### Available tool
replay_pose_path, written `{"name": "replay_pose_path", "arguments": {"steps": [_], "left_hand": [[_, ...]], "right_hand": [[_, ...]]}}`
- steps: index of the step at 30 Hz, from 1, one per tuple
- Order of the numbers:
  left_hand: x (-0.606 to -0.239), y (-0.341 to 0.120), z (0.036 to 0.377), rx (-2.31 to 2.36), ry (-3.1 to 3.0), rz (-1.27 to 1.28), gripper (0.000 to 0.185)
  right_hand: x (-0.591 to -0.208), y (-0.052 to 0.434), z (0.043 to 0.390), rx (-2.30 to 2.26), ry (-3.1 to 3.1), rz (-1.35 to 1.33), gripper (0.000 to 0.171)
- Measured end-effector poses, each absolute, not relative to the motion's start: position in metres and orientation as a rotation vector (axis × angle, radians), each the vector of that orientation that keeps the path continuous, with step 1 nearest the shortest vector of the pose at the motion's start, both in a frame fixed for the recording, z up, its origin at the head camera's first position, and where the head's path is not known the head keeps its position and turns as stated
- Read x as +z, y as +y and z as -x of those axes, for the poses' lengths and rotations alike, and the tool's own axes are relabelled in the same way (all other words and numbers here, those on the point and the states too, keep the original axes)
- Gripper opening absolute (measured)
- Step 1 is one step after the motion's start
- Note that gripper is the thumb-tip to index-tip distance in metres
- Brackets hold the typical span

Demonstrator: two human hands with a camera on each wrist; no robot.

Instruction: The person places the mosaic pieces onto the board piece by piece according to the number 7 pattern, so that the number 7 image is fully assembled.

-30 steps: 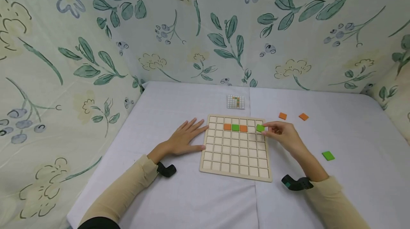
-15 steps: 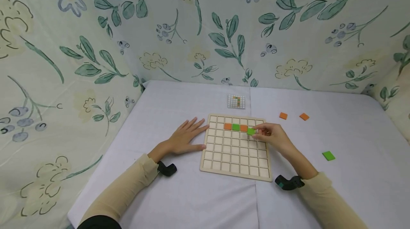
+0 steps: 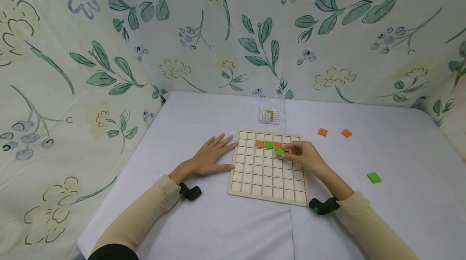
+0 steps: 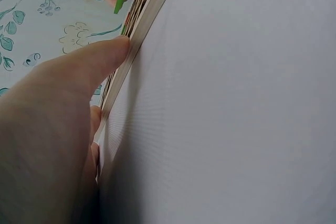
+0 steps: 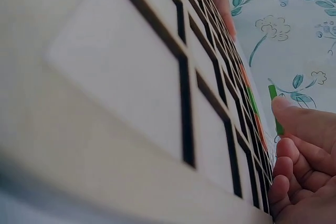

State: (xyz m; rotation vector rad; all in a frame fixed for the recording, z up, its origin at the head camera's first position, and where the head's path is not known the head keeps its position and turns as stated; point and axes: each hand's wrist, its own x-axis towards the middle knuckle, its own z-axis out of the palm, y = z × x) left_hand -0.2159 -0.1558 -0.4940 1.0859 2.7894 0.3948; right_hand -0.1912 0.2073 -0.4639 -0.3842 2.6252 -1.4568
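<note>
The right hand (image 3: 305, 155) pinches a flat green square tile (image 3: 279, 151) above the pale wooden grid board (image 3: 268, 189), near its far edge. The left hand (image 3: 210, 157) rests flat, fingers straight, against the board's left edge on smooth white cloth.

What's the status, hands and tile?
Left hand flat, bracing wooden grid board. Right hand pinches green tile over the board, below the orange-green-orange row. Nothing blocking.

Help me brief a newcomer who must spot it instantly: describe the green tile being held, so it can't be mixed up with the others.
Start at the wooden grid board in the middle of the white table. The right hand hovers over its far right part, pinching the green tile just below a row of three seated tiles. Unlike the green tile in that row or the loose one on the cloth, it sits tilted between fingertips.
</note>
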Motion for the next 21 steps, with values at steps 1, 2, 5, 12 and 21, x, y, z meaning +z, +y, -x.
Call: {"name": "replay_pose_path", "arguments": {"steps": [1, 2, 5, 12, 21], "left_hand": [[-0.4941, -0.1556, 0.2160, 0.397, 2.791, -1.092, 0.083], [-0.4942, -0.1555, 0.2161, 0.398, 2.790, -1.091, 0.083], [-0.4936, -0.1553, 0.2161, 0.387, 2.790, -1.088, 0.083], [-0.4894, -0.1549, 0.2136, 0.383, 2.785, -1.071, 0.083], [-0.4873, -0.1540, 0.2128, 0.380, 2.783, -1.073, 0.083]], "right_hand": [[-0.4645, 0.2071, 0.1917, -1.451, 2.628, 0.386, 0.029], [-0.4652, 0.2069, 0.1923, -1.445, 2.630, 0.385, 0.028], [-0.4662, 0.2063, 0.1931, -1.427, 2.635, 0.389, 0.027], [-0.4660, 0.2040, 0.1939, -1.386, 2.659, 0.382, 0.026], [-0.4684, 0.2002, 0.1937, -1.317, 2.731, 0.393, 0.026]]}}
